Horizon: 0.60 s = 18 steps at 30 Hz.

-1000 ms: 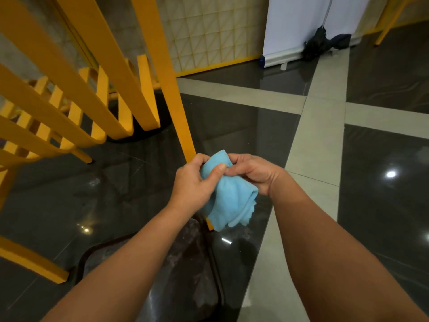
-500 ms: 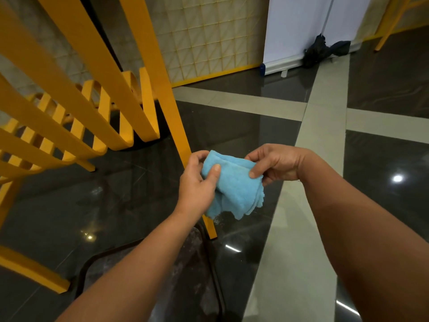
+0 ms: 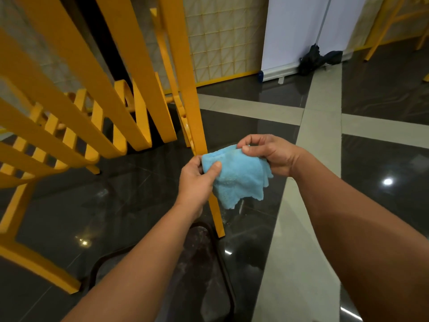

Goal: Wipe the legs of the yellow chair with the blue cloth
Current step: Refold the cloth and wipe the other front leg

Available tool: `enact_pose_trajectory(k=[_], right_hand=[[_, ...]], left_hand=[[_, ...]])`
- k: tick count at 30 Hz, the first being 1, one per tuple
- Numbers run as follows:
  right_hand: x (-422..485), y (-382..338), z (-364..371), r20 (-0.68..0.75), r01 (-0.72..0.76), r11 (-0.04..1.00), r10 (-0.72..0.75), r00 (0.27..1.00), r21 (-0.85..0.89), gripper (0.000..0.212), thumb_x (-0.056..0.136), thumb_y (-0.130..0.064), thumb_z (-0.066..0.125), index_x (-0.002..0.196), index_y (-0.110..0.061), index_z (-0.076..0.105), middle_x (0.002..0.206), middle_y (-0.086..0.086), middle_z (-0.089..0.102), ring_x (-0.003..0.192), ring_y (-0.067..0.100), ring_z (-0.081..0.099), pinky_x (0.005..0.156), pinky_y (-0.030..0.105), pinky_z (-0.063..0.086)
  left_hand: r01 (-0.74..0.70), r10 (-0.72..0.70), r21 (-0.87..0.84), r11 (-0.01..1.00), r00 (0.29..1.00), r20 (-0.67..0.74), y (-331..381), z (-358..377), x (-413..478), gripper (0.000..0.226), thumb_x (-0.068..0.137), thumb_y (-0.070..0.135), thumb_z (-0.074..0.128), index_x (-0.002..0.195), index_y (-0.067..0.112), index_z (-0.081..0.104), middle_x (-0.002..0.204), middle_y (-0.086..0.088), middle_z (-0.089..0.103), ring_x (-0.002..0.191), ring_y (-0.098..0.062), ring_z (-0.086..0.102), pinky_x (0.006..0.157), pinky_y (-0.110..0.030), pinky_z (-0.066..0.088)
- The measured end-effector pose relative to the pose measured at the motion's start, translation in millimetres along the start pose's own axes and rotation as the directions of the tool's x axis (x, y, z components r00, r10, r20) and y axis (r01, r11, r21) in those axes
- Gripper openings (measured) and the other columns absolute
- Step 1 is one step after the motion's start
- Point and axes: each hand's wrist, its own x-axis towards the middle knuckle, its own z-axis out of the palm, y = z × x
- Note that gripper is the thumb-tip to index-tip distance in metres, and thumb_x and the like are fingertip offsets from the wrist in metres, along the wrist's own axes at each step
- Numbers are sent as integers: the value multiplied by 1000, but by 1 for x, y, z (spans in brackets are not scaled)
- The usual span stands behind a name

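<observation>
**While 2 hands pinch the blue cloth, a yellow leg stands right behind it**

As I watch the head feed from my station, the cloth hangs bunched between both hands in the middle of the view. The left hand grips its left edge, thumb on top. The right hand pinches its upper right corner between thumb and curled fingers. The lower edge of the cloth droops loose and ragged.

That leg of the yellow chair runs down behind the cloth and the left hand, and its foot rests on the floor below them. I cannot tell whether the cloth touches it. The chair's slatted frame fills the left side, tilted across my view, with 1 more leg at the lower left.

Between the forearms, near the foot of the leg, lies a dark rimmed object that I cannot identify. The floor is glossy black tile with spots of lamp glare, crossed by pale grey bands. At the back stands a lattice wall panel with a yellow base strip. Beside it is a white banner with a dark bundle at its foot. Another yellow frame stands at the upper right.
</observation>
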Motion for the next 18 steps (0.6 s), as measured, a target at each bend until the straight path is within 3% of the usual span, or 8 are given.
enact_pose_trajectory(k=[3, 6, 9, 12, 15, 18], right_hand=[[-3, -10, 1, 76, -121, 991, 125, 989, -52, 21, 81, -7, 64, 102, -6, 65, 100, 11, 69, 91, 27, 68, 72, 35, 59], [0, -14, -3, 58, -170, 973, 181, 982, -156, 9, 85, 2, 61, 90, -4, 64, 90, 9, 69, 81, 21, 70, 63, 27, 58], [4, -13, -13, 50, -111, 974, 124, 991, -198, 5, 78, -4, 67, 79, -8, 65, 83, 6, 67, 79, 20, 66, 64, 28, 57], [-1, -16, -25, 17, -53, 976, 58, 998, -210, 8, 83, -6, 63, 78, -10, 60, 81, 7, 63, 75, 19, 64, 63, 28, 56], [-2, -21, -35, 22, 0, 982, 4, 1000, -187, 11, 88, -6, 59, 78, -10, 56, 83, 8, 61, 75, 19, 64, 62, 28, 56], [4, -17, -39, 17, 45, 983, -43, 999, -176, 10, 88, -7, 60, 79, -11, 57, 84, 8, 61, 76, 20, 64, 63, 30, 56]], left_hand=[[-35, 35, -44, 998, 999, 1, 8, -3, -2, 25, 93, 11, 64, 116, 20, 57, 95, -6, 72, 89, -20, 71, 72, -32, 57], [-111, 111, 20, 994, 994, 1, 9, -5, -2, 38, 93, 13, 64, 121, 37, 54, 102, -4, 71, 91, -16, 71, 74, -30, 60], [-169, 170, 117, 979, 985, 2, 3, 1, 3, 22, 92, 15, 65, 106, 32, 62, 105, -2, 69, 95, -18, 69, 79, -39, 60], [-167, 163, 135, 977, 986, 44, -3, 14, 0, 10, 93, 16, 64, 96, 24, 60, 102, -5, 67, 95, -24, 69, 73, -46, 61], [-201, 187, 147, 969, 977, 101, -1, 28, -3, 6, 96, 15, 60, 94, 14, 54, 95, -6, 62, 87, -23, 68, 62, -44, 61], [-219, 213, 176, 960, 976, 49, 0, 34, 3, 10, 97, 17, 58, 88, 16, 52, 84, -4, 57, 76, -20, 58, 63, -39, 49]])
